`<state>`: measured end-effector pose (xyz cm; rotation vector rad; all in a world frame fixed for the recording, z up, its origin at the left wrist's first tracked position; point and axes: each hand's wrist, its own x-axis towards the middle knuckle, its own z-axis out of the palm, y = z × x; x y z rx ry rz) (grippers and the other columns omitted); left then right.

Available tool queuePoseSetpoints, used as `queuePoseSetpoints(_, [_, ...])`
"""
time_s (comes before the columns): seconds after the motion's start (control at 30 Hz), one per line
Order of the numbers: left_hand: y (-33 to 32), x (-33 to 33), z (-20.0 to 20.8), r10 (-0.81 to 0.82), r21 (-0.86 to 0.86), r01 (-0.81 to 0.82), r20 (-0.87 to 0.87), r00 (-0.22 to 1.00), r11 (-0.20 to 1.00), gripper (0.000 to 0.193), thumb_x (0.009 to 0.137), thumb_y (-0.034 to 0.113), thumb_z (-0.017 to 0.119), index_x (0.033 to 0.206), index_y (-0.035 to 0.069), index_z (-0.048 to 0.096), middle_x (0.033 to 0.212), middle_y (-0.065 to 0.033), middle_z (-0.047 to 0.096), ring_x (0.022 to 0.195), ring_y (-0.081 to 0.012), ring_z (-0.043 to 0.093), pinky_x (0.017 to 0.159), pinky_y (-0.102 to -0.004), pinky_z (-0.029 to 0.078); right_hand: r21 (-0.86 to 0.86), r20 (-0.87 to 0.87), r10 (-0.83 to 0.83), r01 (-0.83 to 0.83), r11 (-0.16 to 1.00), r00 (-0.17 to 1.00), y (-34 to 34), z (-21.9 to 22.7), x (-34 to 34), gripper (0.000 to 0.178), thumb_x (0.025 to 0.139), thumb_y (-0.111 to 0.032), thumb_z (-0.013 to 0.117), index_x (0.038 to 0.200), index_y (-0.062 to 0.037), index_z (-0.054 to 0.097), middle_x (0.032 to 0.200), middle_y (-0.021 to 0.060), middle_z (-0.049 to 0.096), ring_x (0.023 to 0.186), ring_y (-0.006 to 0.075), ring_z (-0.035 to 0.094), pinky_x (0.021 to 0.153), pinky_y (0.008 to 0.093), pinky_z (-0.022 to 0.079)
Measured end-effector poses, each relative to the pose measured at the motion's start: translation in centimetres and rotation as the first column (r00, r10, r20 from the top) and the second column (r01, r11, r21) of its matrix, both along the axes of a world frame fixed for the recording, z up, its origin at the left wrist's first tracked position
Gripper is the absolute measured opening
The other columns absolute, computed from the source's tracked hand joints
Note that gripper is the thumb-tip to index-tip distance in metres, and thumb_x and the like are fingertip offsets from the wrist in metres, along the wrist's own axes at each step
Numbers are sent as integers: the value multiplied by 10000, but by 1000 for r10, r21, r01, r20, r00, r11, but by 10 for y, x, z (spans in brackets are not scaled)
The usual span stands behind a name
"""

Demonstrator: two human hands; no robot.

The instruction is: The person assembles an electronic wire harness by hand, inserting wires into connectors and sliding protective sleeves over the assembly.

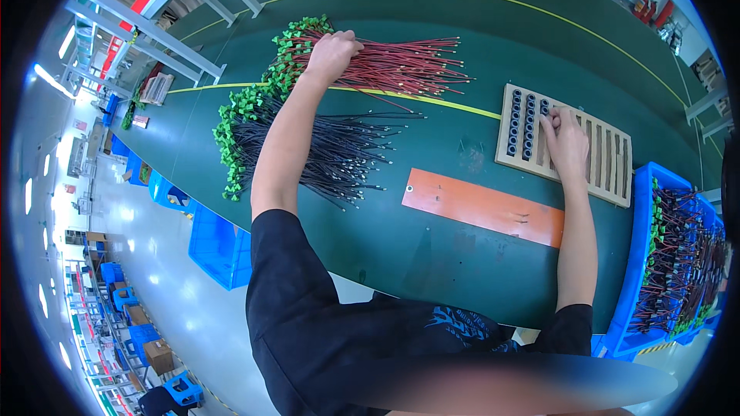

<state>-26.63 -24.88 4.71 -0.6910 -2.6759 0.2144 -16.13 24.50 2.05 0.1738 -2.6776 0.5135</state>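
Red wires (408, 62) lie in a loose pile on the green counter (432, 285), ahead of the person and left of centre, their green connectors (285, 54) bunched at the left end and their bare tips fanned out to the right. The left hand (334, 56) is over this pile, just beside the connectors, its fingers bent and drawn together; I cannot tell whether they have hold of a wire.

Nearer the person, a 2nd pile, of black wires (324, 146), points the same way, its own green connectors (231, 135) also at the left.

Well to the right, a slotted light-brown rack (609, 158) lies on the counter. Black ringed pieces (529, 123) fill 2 columns at its left side, with more in the 3rd. The right hand (568, 139) is at that 3rd column, thumb and fingers close together; whether they grip a piece is hidden.

An orange strip (478, 206) lies between the black wires and the right forearm. Right of the rack, a blue bin (628, 293) holds many red and black wires with green connectors.
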Motion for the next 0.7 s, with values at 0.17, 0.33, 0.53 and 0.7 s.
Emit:
queuePoseSetpoints(0.17, [-12,9,5,-86,145,96,-73,994,985,182,876,86,577,988,98,721,897,-107,635,818,-326,685,693,-459,564,129,-26,-69,72,989,997,-1,-7,-6,234,949,-340,665,1023,-118,664,943,82,696,762,328,689,644,440,558])
queuePoseSetpoints(0.33, [-38,72,52,-47,183,42,20,999,982,153,874,70,632,1022,48,666,934,-153,636,820,-386,655,718,-471,548,162,-32,-89,93,982,996,-5,1,-4,230,966,-338,639,1024,-116,665,969,98,694,849,324,693,693,445,559])
queuePoseSetpoints(0.53, [-57,165,64,43,225,-218,596,802,950,231,757,53,767,983,20,733,941,-145,631,898,-349,647,797,-440,541,-115,-53,-90,83,990,995,-6,1,-8,242,960,-288,639,1050,-65,613,885,117,682,803,311,681,700,442,523])
queuePoseSetpoints(0.7, [-69,182,35,4,289,-183,524,852,940,215,748,10,751,963,20,745,918,-125,613,886,-337,649,771,-417,544,-171,20,-83,85,982,996,-2,-2,-10,251,944,-282,654,1046,-60,597,776,118,670,713,276,665,675,412,518])
